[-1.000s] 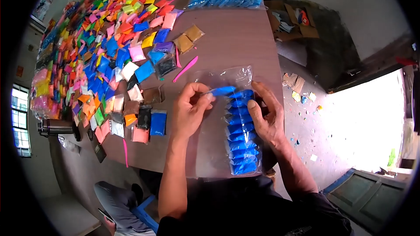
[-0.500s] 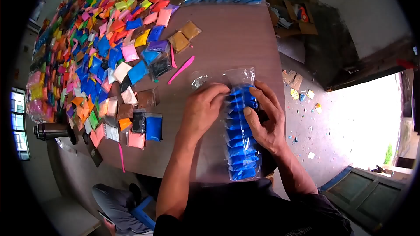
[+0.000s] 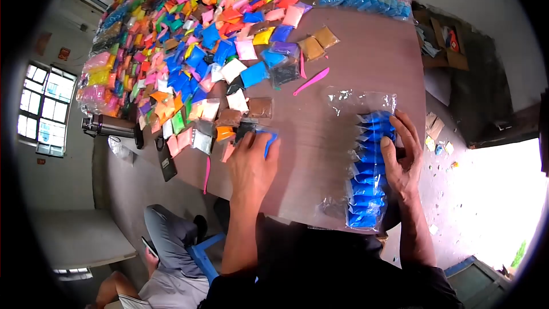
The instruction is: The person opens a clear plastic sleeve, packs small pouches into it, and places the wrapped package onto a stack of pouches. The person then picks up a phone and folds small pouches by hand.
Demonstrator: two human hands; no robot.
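Observation:
A long clear bag of blue packets (image 3: pixel 368 186) lies on the table at the right, its packets stacked in a row and its clear, loose end (image 3: pixel 357 102) spread at the far side. My right hand (image 3: pixel 405 157) grips its right edge, thumb on top and fingers along the side. At the near edge of the loose packets, my left hand (image 3: pixel 251 157) closes around a single blue packet (image 3: pixel 269 142), which shows between thumb and fingers and is partly covered. A black packet (image 3: pixel 245 130) and an orange packet (image 3: pixel 225 133) lie beside those fingers.
A large heap of colourful packets (image 3: pixel 189 51) covers the table's left side. Filled bags (image 3: pixel 366 1) lie at the back. Pink plastic tools (image 3: pixel 311 81), a steel flask (image 3: pixel 111 125) and a dark phone-like object (image 3: pixel 166 160) are there too. Another person (image 3: pixel 171 263) sits at lower left.
My left hand has left the bag's open end and moved left to the single blue packet. My right hand stays on the bag. The view has shifted left.

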